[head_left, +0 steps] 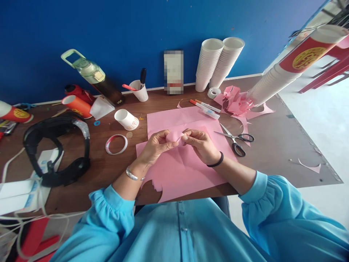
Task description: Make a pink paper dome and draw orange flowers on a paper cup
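Between my fingertips is a small piece of pink paper (pixel 174 137), curved into a rounded shape. My left hand (pixel 157 145) pinches its left side, thumb in front. My right hand (pixel 200 143) grips the right edge between thumb and fingers. Both hands are above large pink paper sheets (pixel 185 171) spread on the brown table. Black-handled scissors (pixel 236 137) lie with blades parted, just right of my right hand. Beyond the hands, markers (pixel 208 106) and a small clear tube (pixel 209 113) rest at the sheets' far edge.
At the back are stacked paper cups (pixel 209 63), a tape roll (pixel 214 92) and crumpled pink scraps (pixel 236 100). A bottle (pixel 95 78), a cup of pens (pixel 140 92), a tipped cup (pixel 127 119), a white ring (pixel 116 144) and a black headband device (pixel 57 145) occupy the left.
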The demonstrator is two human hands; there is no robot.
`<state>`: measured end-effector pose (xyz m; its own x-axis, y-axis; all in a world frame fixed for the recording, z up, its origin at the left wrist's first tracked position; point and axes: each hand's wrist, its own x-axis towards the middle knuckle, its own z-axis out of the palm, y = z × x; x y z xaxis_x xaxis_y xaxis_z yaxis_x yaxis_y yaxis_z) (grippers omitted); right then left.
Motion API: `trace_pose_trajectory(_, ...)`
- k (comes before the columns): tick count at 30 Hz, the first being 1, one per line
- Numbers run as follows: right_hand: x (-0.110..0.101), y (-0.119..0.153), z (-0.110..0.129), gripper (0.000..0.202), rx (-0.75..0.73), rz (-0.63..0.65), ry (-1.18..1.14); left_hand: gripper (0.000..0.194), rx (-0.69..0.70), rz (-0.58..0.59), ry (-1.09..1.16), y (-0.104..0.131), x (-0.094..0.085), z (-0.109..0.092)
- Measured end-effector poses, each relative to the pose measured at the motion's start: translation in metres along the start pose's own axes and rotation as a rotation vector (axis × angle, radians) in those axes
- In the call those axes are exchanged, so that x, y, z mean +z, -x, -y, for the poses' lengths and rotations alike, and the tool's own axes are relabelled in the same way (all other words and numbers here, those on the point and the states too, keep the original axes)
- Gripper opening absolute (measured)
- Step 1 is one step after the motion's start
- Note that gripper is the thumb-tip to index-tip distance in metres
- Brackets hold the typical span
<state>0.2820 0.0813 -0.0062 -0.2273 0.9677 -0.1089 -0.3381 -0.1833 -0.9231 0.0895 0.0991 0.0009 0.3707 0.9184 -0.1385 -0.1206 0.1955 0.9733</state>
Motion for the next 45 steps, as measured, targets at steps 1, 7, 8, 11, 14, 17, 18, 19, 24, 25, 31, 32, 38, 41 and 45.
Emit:
trace_pose_trajectory(1, 0.0, 0.0, 0.0, 0.034, -0.013, -0.006, 0.011, 0.03, 0.001, -0.005, -0.006, 0.0, 0.0, 0.0)
trace_pose_trajectory(7, -0.001, 0.0, -0.001, 0.03, -0.033, -0.008, -0.017, 0.027, -0.011, 0.005, 0.002, 0.001, -0.002, 0.002)
trace_pose_trajectory(8, -0.001, -0.001, 0.0, 0.029, -0.024, -0.005, -0.031, 0.026, -0.016, 0.002, 0.02, 0.001, -0.003, 0.004)
trace_pose_trajectory(11, 0.0, -0.001, 0.001, 0.031, 0.02, 0.005, -0.074, 0.025, -0.017, 0.008, 0.078, 0.0, -0.006, 0.008)
trace_pose_trajectory(14, 0.001, -0.001, 0.002, 0.034, 0.052, 0.002, -0.089, 0.025, -0.021, 0.018, 0.087, 0.0, -0.007, 0.009)
trace_pose_trajectory(17, 0.001, -0.001, 0.001, 0.035, 0.032, -0.003, -0.056, 0.026, -0.029, 0.019, 0.079, 0.0, -0.006, 0.006)
trace_pose_trajectory(18, 0.0, -0.001, 0.0, 0.035, 0.011, -0.002, -0.034, 0.027, -0.027, 0.022, 0.078, 0.0, -0.005, 0.005)
trace_pose_trajectory(19, 0.0, -0.001, 0.0, 0.035, -0.012, -0.003, -0.011, 0.028, -0.024, 0.027, 0.075, 0.0, -0.004, 0.003)
trace_pose_trajectory(24, 0.002, 0.002, 0.001, 0.036, -0.145, -0.031, 0.201, 0.032, -0.002, -0.003, -0.038, 0.002, 0.003, -0.002)
trace_pose_trajectory(25, 0.002, 0.003, 0.001, 0.036, -0.172, -0.029, 0.251, 0.033, 0.006, -0.016, -0.065, 0.002, 0.004, -0.002)
trace_pose_trajectory(31, 0.003, 0.003, -0.001, 0.039, -0.189, 0.014, 0.332, 0.031, 0.01, -0.006, -0.122, 0.003, 0.003, -0.001)
trace_pose_trajectory(32, 0.003, 0.003, -0.001, 0.039, -0.177, 0.027, 0.32, 0.031, 0.0, 0.002, -0.113, 0.003, 0.002, -0.001)
trace_pose_trajectory(38, 0.004, 0.003, 0.001, 0.041, -0.113, 0.003, 0.264, 0.03, -0.017, 0.016, -0.152, 0.006, 0.003, -0.003)
trace_pose_trajectory(41, 0.003, 0.002, 0.0, 0.041, -0.092, -0.027, 0.192, 0.032, 0.015, -0.017, -0.228, 0.006, 0.006, -0.003)
trace_pose_trajectory(45, 0.002, 0.001, -0.003, 0.039, -0.119, 0.022, 0.206, 0.028, 0.012, -0.017, -0.184, 0.005, 0.006, -0.001)
